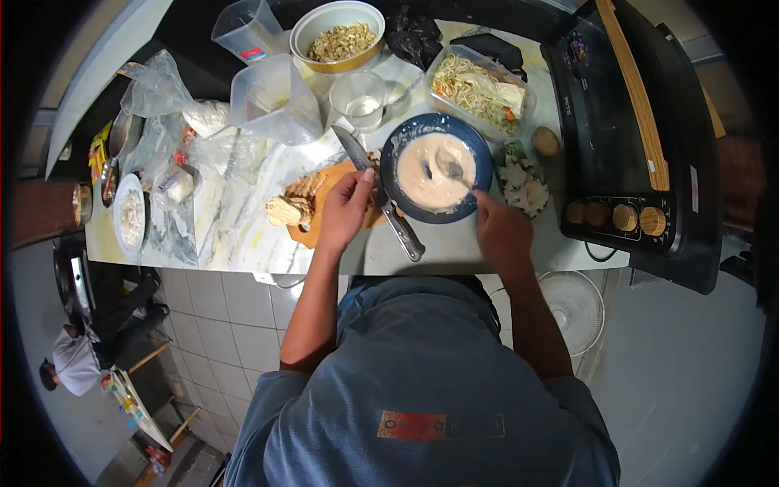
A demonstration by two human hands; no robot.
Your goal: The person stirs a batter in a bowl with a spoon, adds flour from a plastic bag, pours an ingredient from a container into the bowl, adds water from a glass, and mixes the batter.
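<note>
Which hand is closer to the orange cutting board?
Left: the left hand is over the cutting board, while the right hand is farther off, by the right edge of the blue bowl.

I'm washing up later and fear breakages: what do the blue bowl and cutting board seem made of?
Blue bowl: glazed ceramic or hard plastic; its smooth-looking, slightly shiny rim leaves that open.
Cutting board: probably wood, fairly matte, judging by its warm orange-brown colour.
</note>
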